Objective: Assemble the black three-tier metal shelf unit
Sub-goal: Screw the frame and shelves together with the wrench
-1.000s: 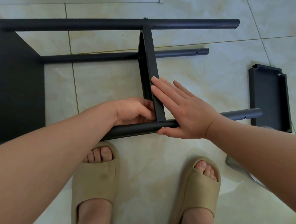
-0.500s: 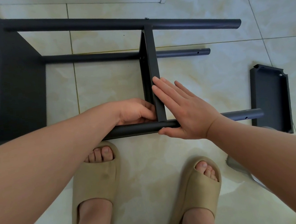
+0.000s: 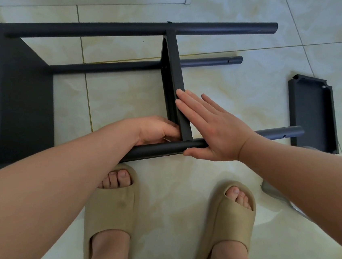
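Shelf unit (image 3: 113, 29) in black metal, lying on its side on a pale tiled floor (image 3: 120, 96), seen from above by the person building it. At far left, an end tier (image 3: 19, 99) is already joined to the poles. Moving right, the left hand (image 3: 157, 129) is tucked into the corner where the middle tier (image 3: 176, 76) meets the near pole (image 3: 157, 148). Its fingers are curled there, with a thin pale glint beneath them, but it is impossible to tell whether they pinch a screw or tool. Just right of that tier, the right hand (image 3: 214, 129) lies flat, its straight fingers pressed against the tier's edge and its thumb under the near pole, gripping nothing. At far right, a loose tier (image 3: 312, 114) stands apart, beside the free pole ends. Beige slippers (image 3: 111, 209) show below.

The step in hand looks like fastening the middle tier's near corner to its pole. The next move likely calls for holding the tier square against the pole while the fastener goes in, and the loose tier then goes on the open ends. No brand, label or writing can be read.
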{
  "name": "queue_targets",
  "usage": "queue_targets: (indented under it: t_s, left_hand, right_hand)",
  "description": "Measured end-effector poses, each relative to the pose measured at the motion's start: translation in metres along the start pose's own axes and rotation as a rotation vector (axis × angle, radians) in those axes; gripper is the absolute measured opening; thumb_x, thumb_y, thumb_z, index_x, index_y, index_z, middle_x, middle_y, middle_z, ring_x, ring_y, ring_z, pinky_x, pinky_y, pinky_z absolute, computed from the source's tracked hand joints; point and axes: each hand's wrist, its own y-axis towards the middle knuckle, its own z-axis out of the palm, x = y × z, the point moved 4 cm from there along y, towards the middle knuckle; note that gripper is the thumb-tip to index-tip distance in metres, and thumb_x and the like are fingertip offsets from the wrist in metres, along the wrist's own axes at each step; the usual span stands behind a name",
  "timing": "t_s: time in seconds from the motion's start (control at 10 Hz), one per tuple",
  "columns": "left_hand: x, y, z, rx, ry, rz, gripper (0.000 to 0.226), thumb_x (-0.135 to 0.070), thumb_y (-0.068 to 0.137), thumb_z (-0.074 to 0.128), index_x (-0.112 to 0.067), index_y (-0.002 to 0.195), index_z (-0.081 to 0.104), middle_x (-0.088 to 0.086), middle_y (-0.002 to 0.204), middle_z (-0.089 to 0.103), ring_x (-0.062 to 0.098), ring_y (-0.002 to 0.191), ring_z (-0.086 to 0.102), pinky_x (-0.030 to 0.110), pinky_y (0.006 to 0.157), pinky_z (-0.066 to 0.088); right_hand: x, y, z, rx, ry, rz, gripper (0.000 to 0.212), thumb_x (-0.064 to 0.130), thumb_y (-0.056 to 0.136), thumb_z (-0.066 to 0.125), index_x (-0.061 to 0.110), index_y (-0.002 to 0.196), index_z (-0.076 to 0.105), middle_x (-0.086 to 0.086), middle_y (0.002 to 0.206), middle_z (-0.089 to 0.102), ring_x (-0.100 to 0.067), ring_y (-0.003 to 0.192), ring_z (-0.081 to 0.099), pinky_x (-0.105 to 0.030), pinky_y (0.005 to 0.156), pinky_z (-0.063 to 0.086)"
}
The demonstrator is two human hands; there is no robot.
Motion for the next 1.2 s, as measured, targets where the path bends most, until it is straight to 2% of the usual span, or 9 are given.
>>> queue_targets:
  t_s: [0.1, 0.3, 0.5, 0.7, 0.8, 0.9, 1.0, 1.1, 1.2]
  left_hand:
    - [0.0031, 0.0023, -0.0017, -0.008, -0.029, 0.008, 0.023, 0.003, 0.093, 0.054, 0.012, 0.113, 0.063, 0.021, 0.094, 0.066, 0.028, 0.082, 0.064, 0.033, 0.078, 0.053]
    - [0.0000, 0.0012, -0.0002, 0.037, -0.138, 0.034, 0.020, 0.013, 0.091, 0.048, 0.000, 0.090, 0.063, 0.014, 0.077, 0.068, 0.018, 0.064, 0.069, 0.024, 0.062, 0.056]
    - [-0.0015, 0.0000, 0.0019, 0.108, -0.176, 0.051, 0.028, 0.019, 0.088, 0.042, -0.001, 0.095, 0.060, 0.009, 0.076, 0.070, 0.018, 0.066, 0.070, 0.024, 0.061, 0.056]
    - [0.0012, 0.0020, 0.0021, 0.086, -0.228, 0.001, 0.015, 0.000, 0.084, 0.056, -0.002, 0.098, 0.060, 0.013, 0.086, 0.067, 0.024, 0.078, 0.067, 0.033, 0.074, 0.056]
    - [0.0009, 0.0014, 0.0000, 0.003, -0.044, 0.012, 0.015, -0.003, 0.091, 0.057, 0.002, 0.100, 0.067, 0.014, 0.089, 0.069, 0.021, 0.078, 0.067, 0.030, 0.075, 0.054]
    - [0.0019, 0.0011, -0.0016, -0.016, -0.013, 0.004, 0.043, -0.011, 0.078, 0.065, 0.013, 0.114, 0.063, 0.023, 0.098, 0.067, 0.029, 0.087, 0.064, 0.039, 0.087, 0.051]
    - [0.0030, 0.0037, -0.0019, -0.004, -0.047, 0.021, 0.028, 0.004, 0.091, 0.057, 0.015, 0.116, 0.060, 0.024, 0.097, 0.066, 0.027, 0.082, 0.067, 0.034, 0.082, 0.055]
    - [0.0018, 0.0037, -0.0009, 0.025, -0.095, 0.038, 0.018, 0.009, 0.093, 0.051, 0.008, 0.107, 0.063, 0.016, 0.083, 0.068, 0.018, 0.067, 0.069, 0.025, 0.065, 0.056]
    - [0.0000, 0.0026, 0.0000, 0.046, -0.130, 0.045, 0.018, 0.013, 0.092, 0.048, 0.002, 0.093, 0.063, 0.009, 0.073, 0.071, 0.015, 0.062, 0.070, 0.022, 0.060, 0.055]
  right_hand:
    - [0.0000, 0.0004, -0.0001, 0.000, 0.002, 0.000, 0.099, 0.069, 0.093, 0.045, 0.000, 0.159, 0.018, -0.015, 0.168, 0.009, -0.028, 0.157, 0.006, -0.051, 0.125, 0.016]
    - [0.0001, 0.0003, 0.0006, 0.004, 0.001, 0.001, 0.099, 0.069, 0.093, 0.044, 0.000, 0.159, 0.017, -0.014, 0.169, 0.008, -0.028, 0.157, 0.006, -0.051, 0.125, 0.016]
    - [0.0002, 0.0007, -0.0006, 0.010, 0.006, 0.003, 0.099, 0.069, 0.093, 0.044, 0.000, 0.159, 0.017, -0.014, 0.169, 0.008, -0.028, 0.157, 0.005, -0.051, 0.125, 0.016]
    - [0.0004, 0.0009, 0.0000, 0.000, 0.012, -0.001, 0.099, 0.068, 0.093, 0.045, 0.000, 0.159, 0.018, -0.015, 0.168, 0.009, -0.028, 0.157, 0.006, -0.051, 0.125, 0.017]
    - [0.0001, 0.0007, 0.0003, -0.001, 0.012, 0.000, 0.099, 0.068, 0.093, 0.045, 0.000, 0.158, 0.019, -0.015, 0.168, 0.010, -0.028, 0.156, 0.007, -0.052, 0.125, 0.017]
    - [0.0001, 0.0006, 0.0002, -0.006, 0.012, 0.000, 0.099, 0.068, 0.093, 0.045, 0.000, 0.159, 0.019, -0.015, 0.168, 0.010, -0.029, 0.156, 0.008, -0.052, 0.125, 0.018]
    - [0.0005, 0.0006, 0.0000, -0.009, 0.015, -0.001, 0.099, 0.068, 0.092, 0.045, 0.000, 0.158, 0.019, -0.015, 0.168, 0.010, -0.029, 0.156, 0.009, -0.053, 0.124, 0.019]
    - [0.0004, 0.0004, -0.0004, -0.004, 0.013, 0.001, 0.099, 0.068, 0.092, 0.045, 0.000, 0.159, 0.019, -0.015, 0.168, 0.010, -0.029, 0.156, 0.008, -0.053, 0.124, 0.019]
    - [0.0003, 0.0000, -0.0002, -0.003, 0.011, 0.002, 0.099, 0.068, 0.092, 0.045, 0.000, 0.159, 0.019, -0.014, 0.168, 0.009, -0.029, 0.156, 0.008, -0.052, 0.125, 0.018]
